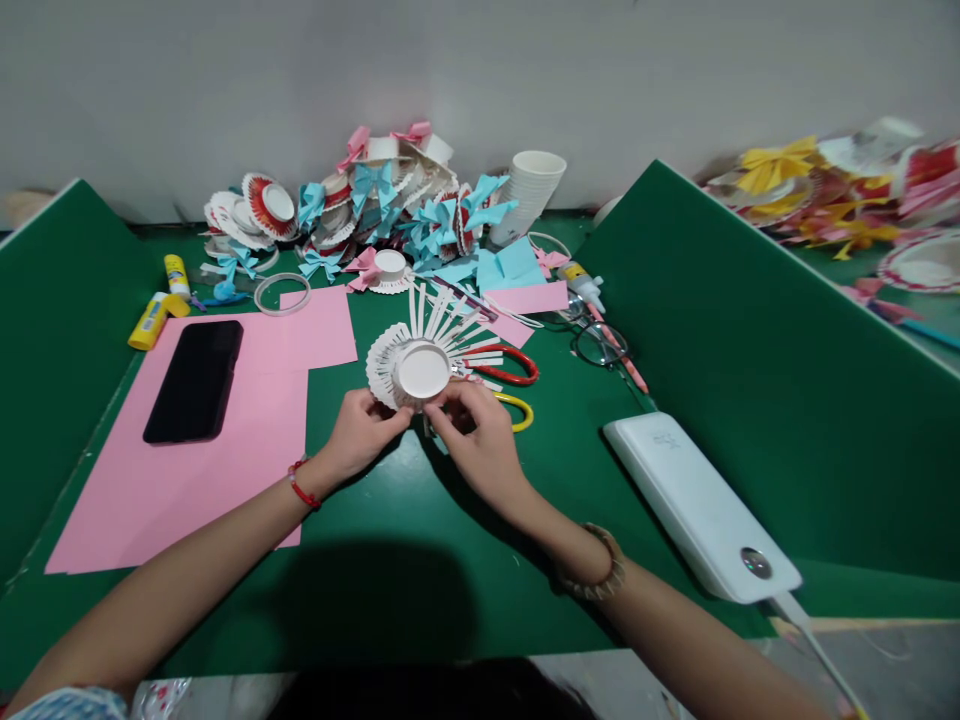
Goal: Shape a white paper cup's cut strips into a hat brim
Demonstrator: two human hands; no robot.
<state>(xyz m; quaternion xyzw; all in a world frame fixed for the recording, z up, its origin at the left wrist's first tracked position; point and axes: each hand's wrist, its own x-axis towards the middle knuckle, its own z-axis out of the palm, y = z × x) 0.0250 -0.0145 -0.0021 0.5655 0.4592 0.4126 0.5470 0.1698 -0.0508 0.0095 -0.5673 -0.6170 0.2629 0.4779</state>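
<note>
Between both hands is a white paper cup (423, 370) cut into strips that fan out around its round base. On the left its strips are curled into a scalloped edge; on the upper right they stick out straight. My left hand (364, 432) pinches the near left rim. My right hand (480, 435) holds the near right side with thumb and bent fingers. Scissors with one red handle (517, 365) and one yellow handle (519, 412) lie just beyond my right hand, their blades hidden under the cup.
Pink paper (247, 480) bears a black phone (195, 382) at left, near yellow glue sticks (150, 320). Finished-looking cup pieces with bows (375, 190) pile against the wall beside stacked paper cups (534, 190). Eyeglasses (600, 343) and a white power bank (697, 505) lie right, by a green divider (750, 380).
</note>
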